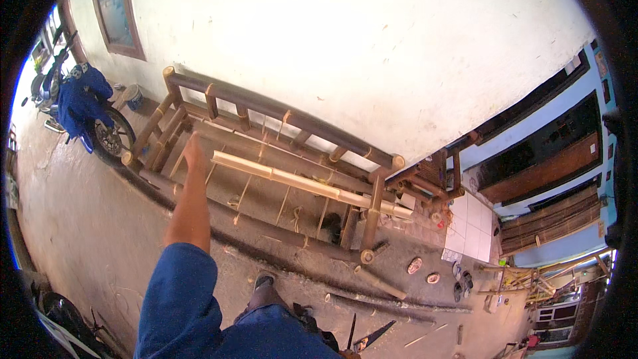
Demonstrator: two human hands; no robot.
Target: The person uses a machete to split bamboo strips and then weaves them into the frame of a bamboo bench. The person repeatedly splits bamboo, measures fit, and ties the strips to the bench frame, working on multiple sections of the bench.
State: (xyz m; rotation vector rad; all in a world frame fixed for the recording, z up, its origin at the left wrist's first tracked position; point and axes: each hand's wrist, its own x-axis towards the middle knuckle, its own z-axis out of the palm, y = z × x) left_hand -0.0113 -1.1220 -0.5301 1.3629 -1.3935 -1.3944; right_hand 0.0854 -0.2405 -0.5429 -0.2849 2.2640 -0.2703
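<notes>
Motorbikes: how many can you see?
2. One motorbike under a blue cloth stands at the upper left by the wall; part of another shows at the lower left edge. More may be hidden out of view.

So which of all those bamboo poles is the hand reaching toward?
The pale yellow pole lying across the bench frame. The left hand is right by its near end; the frame's own poles and those on the ground are dark brown.

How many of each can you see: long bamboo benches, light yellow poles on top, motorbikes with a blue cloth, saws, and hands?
long bamboo bench: 1
pale pole lying across it: 1
motorbike under a blue cloth: 1
saw on the ground: 1
left hand: 1
Total: 5
</notes>
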